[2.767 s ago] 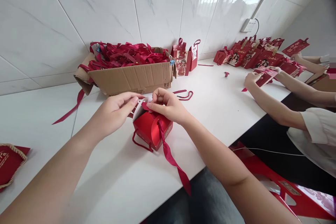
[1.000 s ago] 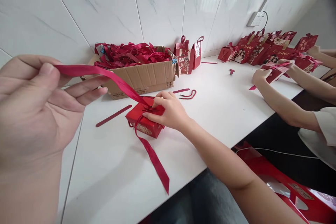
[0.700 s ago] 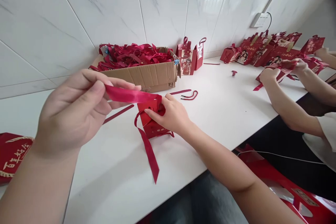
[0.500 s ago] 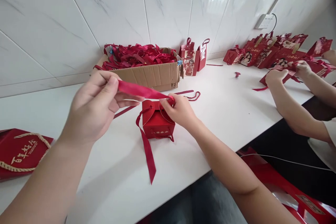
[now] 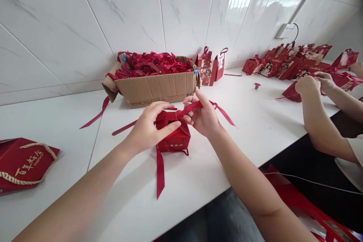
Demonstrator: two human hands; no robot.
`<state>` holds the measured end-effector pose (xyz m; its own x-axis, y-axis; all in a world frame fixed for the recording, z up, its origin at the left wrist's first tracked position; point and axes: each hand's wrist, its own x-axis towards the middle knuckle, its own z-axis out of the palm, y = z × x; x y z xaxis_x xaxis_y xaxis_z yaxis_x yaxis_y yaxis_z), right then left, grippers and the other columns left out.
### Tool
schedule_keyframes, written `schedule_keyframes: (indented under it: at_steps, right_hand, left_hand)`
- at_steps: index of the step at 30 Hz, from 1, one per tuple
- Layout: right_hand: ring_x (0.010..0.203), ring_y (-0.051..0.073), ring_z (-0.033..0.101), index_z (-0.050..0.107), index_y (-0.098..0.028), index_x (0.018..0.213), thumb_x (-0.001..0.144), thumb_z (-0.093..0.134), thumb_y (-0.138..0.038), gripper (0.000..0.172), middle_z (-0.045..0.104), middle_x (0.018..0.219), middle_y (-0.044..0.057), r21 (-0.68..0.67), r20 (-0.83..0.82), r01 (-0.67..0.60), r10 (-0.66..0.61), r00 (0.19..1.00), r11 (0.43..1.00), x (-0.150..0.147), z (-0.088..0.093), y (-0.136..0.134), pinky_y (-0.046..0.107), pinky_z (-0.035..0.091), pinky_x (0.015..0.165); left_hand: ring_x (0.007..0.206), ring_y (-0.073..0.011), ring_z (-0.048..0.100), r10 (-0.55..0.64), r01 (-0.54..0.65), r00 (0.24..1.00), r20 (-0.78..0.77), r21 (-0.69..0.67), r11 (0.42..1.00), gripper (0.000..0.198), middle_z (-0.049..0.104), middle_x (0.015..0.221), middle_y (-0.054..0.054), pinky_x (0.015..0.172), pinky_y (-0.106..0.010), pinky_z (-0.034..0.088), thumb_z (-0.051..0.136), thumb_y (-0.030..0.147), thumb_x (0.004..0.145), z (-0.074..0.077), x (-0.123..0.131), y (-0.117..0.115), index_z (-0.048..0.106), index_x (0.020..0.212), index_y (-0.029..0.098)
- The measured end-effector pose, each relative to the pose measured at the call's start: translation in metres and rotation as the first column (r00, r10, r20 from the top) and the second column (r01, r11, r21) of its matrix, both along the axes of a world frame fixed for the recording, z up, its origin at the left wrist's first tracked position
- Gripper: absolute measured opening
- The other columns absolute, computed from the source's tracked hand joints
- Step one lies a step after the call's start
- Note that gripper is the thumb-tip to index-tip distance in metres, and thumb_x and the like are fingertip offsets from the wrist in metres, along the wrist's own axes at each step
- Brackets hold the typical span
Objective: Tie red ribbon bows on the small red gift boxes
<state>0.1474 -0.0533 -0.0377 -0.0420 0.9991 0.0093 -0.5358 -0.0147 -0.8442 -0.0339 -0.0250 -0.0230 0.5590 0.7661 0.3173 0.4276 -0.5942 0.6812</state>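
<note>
A small red gift box (image 5: 176,140) stands on the white table (image 5: 215,159) in front of me. A red ribbon (image 5: 160,168) runs through its top; one end hangs down the front, the other end (image 5: 224,112) trails off to the right. My left hand (image 5: 149,128) rests on the box top, thumb and forefinger pinched at the ribbon where it crosses. My right hand (image 5: 202,115) is closed on the ribbon just right of the box top.
An open cardboard carton (image 5: 157,85) full of red ribbons stands behind the box. Two red bags (image 5: 210,69) stand by the wall. A flat red bag (image 5: 24,162) lies at the left. Another person's hands (image 5: 310,83) work on red boxes (image 5: 286,62) at the right.
My left hand has come down from holding the ribbon stretched up and left to the box top. The ribbon end now lies over to the right, held in my right hand.
</note>
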Motion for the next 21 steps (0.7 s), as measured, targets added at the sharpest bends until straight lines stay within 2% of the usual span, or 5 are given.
schedule_keyframes:
  at_steps: [4,8,13,17,21]
  right_hand:
    - [0.045,0.01,0.046,0.054,-0.02,0.067,0.078,0.049,-0.072,0.054,0.037,0.046,-0.005,-0.019,-0.084,0.068,-0.069,0.994,0.998,-0.001,-0.008,0.006,0.021,0.031,0.042]
    - [0.047,0.01,0.045,0.047,-0.02,0.06,0.08,0.045,-0.072,0.056,0.035,0.047,-0.005,-0.038,-0.144,0.183,-0.186,0.972,0.982,-0.001,-0.015,0.01,0.021,0.032,0.043]
    - [0.044,0.008,0.038,0.038,-0.02,0.056,0.08,0.047,-0.07,0.056,0.03,0.048,-0.006,-0.01,-0.174,0.254,-0.252,0.952,0.967,-0.003,-0.016,0.01,0.022,0.029,0.041]
    - [0.045,0.007,0.039,0.04,-0.02,0.057,0.076,0.064,-0.049,0.042,0.034,0.05,-0.006,0.0,-0.226,0.25,-0.243,0.943,0.968,-0.005,-0.012,0.007,0.021,0.029,0.042]
    - [0.053,0.008,0.049,0.056,-0.021,0.074,0.07,0.07,-0.03,0.018,0.049,0.058,-0.006,0.154,-0.137,0.17,-0.15,0.979,0.973,-0.008,-0.01,0.002,0.022,0.04,0.051]
  left_hand:
    - [0.117,-0.0257,0.056,-0.017,0.017,1.0,-0.005,-0.017,1.0,0.044,0.062,0.123,-0.008,0.102,-0.041,0.043,0.062,0.047,0.081,-0.014,0.008,-0.004,0.058,0.117,0.022]
    - [0.12,-0.0256,0.052,-0.02,0.022,0.999,-0.035,0.051,0.998,0.046,0.058,0.128,-0.007,0.105,-0.044,0.04,0.061,0.036,0.079,-0.021,0.01,-0.005,0.054,0.122,0.024]
    - [0.121,-0.0274,0.048,-0.025,0.032,0.994,-0.11,0.055,0.998,0.028,0.058,0.121,-0.008,0.106,-0.047,0.038,0.059,0.035,0.079,-0.021,0.01,-0.006,0.062,0.104,0.023]
    - [0.122,-0.0289,0.044,-0.048,0.05,0.989,-0.141,0.011,0.999,0.03,0.056,0.121,-0.008,0.106,-0.051,0.035,0.057,0.036,0.08,-0.02,0.011,-0.008,0.058,0.107,0.023]
    - [0.12,-0.0297,0.044,-0.074,0.07,0.987,-0.142,-0.035,0.997,0.03,0.055,0.121,-0.009,0.105,-0.052,0.036,0.057,0.037,0.079,-0.018,0.011,-0.009,0.055,0.105,0.023]
